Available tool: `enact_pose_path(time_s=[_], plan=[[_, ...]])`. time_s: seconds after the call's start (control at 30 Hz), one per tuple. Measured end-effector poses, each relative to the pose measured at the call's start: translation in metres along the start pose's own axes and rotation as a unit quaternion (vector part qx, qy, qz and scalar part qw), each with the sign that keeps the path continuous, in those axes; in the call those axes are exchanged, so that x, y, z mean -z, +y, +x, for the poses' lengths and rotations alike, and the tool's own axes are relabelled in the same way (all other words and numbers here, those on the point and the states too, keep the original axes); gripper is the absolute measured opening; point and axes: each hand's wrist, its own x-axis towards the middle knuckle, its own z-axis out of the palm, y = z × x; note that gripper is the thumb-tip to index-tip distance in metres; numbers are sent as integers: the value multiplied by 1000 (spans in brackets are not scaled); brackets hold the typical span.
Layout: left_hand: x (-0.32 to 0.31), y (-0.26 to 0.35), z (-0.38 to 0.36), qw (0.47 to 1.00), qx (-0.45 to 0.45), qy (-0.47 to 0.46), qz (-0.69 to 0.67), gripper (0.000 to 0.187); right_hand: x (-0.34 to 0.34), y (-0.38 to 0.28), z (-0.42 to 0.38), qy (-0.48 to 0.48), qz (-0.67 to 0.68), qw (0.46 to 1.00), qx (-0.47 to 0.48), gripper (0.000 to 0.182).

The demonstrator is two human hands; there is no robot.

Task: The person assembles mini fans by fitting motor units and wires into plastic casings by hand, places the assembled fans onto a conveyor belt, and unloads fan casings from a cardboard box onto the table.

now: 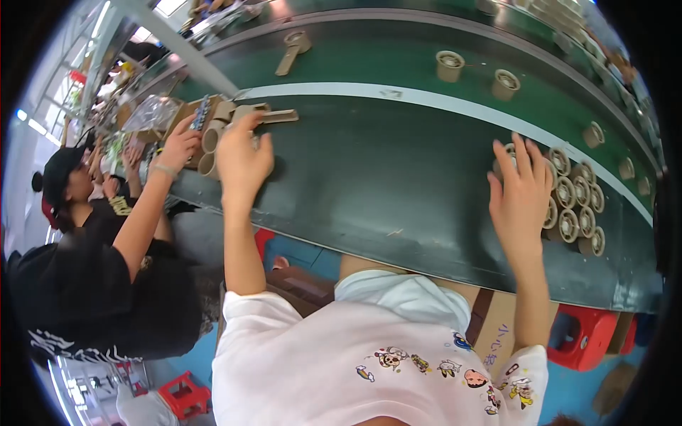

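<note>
A: Which step would you say this is?

B: A reach to both sides at once, as I judge it. The left hand (245, 153) is over by the tan tubes (213, 136), and the right hand (522, 195) is at the round grilled parts (565, 192), most of them just to its right on the tabletop (383, 177).

A: How do the hands stand?

B: The right one has its fingers spread and its thumb well out, wrapped round nothing that I can see. The left has its thumb apart, but its fingers bend away from view, so I can't tell whether they pinch anything.

A: And what does the next move call for?

B: On the right, I'd think, closing on a single part without knocking its crowded neighbours. On the left, a clean hold amid the jumble: a flat-handled piece (283, 116) juts out just right of the fingers, and another person's hand (181, 147) is near on the left.

A: What's hard to make out?

B: A half-covered part (510, 150) under the right hand's fingertips; it may be touched, or merely lie beneath. The left hand hides some of the jumble, too.
</note>
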Motion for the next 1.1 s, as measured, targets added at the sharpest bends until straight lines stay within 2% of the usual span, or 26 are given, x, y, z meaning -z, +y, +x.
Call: enact_pose_path(time_s=[0.03, 0.13, 0.2, 0.27, 0.3, 0.33, 0.4, 0.43, 0.47, 0.53, 0.57, 0.63, 0.67, 0.7, 0.73, 0.77, 0.83, 0.87, 0.9, 0.97, 1.03, 1.07, 1.1], plan=[[12, -30, -12, 999, 26, 20, 22, 33, -12, -2, 20, 7, 6, 1000, 21, 49], [46, -47, -50, 982, 166, -4, 86, 40, -62, 2, 91, 40, 21, 998, 43, 56], [42, -61, -75, 984, 156, -37, 80, 45, -97, 5, 139, -18, -24, 1000, 4, 66], [27, -61, -90, 985, 108, -65, 122, 60, -127, 12, 182, -99, -11, 992, -72, 75], [22, -58, -92, 977, 110, -99, 151, 65, -144, 16, 202, -141, 44, 984, -97, 74], [14, -62, -96, 980, 83, -85, 159, 63, -159, 28, 217, -177, 93, 971, -129, 74], [-6, -77, -104, 983, 42, -66, 164, 57, -171, 31, 227, -199, 87, 964, -152, 86], [-11, -84, -106, 983, 36, -60, 170, 53, -183, 31, 230, -195, 99, 963, -155, 78], [-14, -82, -104, 985, 29, -56, 163, 53, -188, 32, 231, -214, 165, 950, -155, 69], [-13, -75, -105, 980, 42, -67, 181, 45, -184, 21, 223, -150, 220, 956, -125, 63], [-12, -70, -103, 981, 47, -70, 175, 41, -182, 16, 223, -148, 209, 958, -130, 63], [-15, -73, -102, 994, 47, -45, 89, 36, -180, 13, 223, -129, 208, 963, -114, 59], [-14, -60, -97, 998, 44, -9, 37, 28, -179, 8, 220, -110, 210, 966, -103, 55], [-15, -49, -93, 997, 53, -36, -42, 25, -169, -3, 215, -73, 229, 965, -109, 45], [-17, -38, -89, 989, 64, -59, -122, 23, -151, -12, 204, -88, 276, 955, -70, 40], [-19, -23, -82, 955, 114, -136, -238, 21, -129, -21, 189, -103, 323, 940, -32, 36], [-19, 7, -65, 839, 209, -290, -410, 19, -84, -35, 148, -195, 308, 929, 63, 36], [-21, 17, -56, 766, 247, -367, -467, 19, -66, -38, 121, -187, 297, 929, 116, 39], [-27, 19, -49, 729, 244, -420, -482, 19, -59, -33, 99, -209, 326, 909, 154, 45], [-43, 24, -38, 663, 229, -506, -502, 21, -31, -32, 58, -263, 231, 920, 177, 58], [-65, 22, -34, 686, 147, -540, -465, 25, -28, -23, 29, -289, 259, 907, 164, 69], [-74, 21, -33, 726, 92, -545, -410, 27, -28, -19, 22, -301, 296, 894, 150, 84], [-78, 22, -30, 736, 51, -541, -403, 27, -25, -17, 14, -279, 316, 897, 137, 85]])
